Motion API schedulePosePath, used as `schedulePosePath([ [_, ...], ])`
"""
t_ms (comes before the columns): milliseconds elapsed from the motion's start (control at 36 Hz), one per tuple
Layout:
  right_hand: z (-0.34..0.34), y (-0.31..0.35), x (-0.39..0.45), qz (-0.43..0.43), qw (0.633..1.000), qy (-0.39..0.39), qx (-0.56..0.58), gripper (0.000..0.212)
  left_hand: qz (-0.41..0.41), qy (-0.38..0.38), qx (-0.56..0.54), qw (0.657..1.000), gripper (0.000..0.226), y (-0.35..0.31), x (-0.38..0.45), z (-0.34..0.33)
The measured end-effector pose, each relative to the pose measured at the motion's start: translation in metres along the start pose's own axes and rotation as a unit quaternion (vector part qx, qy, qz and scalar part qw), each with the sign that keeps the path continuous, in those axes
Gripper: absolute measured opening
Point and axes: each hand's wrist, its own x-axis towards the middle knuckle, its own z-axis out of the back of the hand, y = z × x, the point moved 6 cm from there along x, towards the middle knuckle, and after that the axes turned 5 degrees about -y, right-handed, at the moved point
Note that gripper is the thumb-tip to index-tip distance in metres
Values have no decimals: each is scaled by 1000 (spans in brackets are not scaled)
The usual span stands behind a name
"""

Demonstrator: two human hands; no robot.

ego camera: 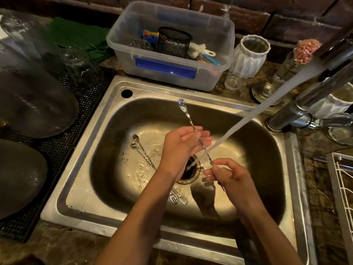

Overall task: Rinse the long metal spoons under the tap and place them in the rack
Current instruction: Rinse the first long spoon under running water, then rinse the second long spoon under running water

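Note:
A long twisted metal spoon (pixel 186 113) is held slantwise over the steel sink (pixel 118 104), its small bowl end pointing up and away. My left hand (pixel 183 144) cups the middle of its shaft with loose fingers. My right hand (pixel 225 175) pinches its lower end. Water (pixel 267 104) streams from the tap (pixel 328 54) at the upper right, crosses the shaft between my hands and falls onto the drain (pixel 191 169). Two more long spoons (pixel 141 150) lie on the sink floor under my left forearm, with forked ends (pixel 177 197) near the front. The white wire rack (pixel 343 184) shows at the right edge.
A clear plastic tub (pixel 210 60) with a black mesh cup, scrubbers and brushes stands behind the sink. White ribbed jars (pixel 250 56) and small glasses stand at the back right. Dark round trays (pixel 34 104) and upturned glasses rest on a black mat at the left.

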Motion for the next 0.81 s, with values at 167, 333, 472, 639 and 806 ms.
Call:
schedulePosePath([
  [167, -10, 13, 14, 108, 989, -47, -83, 9, 0, -25, 24, 999, 19, 3, 4, 5],
  [333, -26, 20, 23, 173, 965, -91, -173, 4, 23, -60, 52, 997, 18, 14, 6, 14],
  [472, -30, 8, 27, 176, 958, -65, -215, 8, 53, -79, 83, 992, 19, 24, 5, 24],
  [639, -21, -22, 38, 129, 946, -67, -290, 7, 105, -110, 100, 983, 16, 36, 0, 46],
  [806, 1, -47, 49, 35, 917, -74, -390, 15, 116, -130, 76, 982, 26, 30, -4, 64],
])
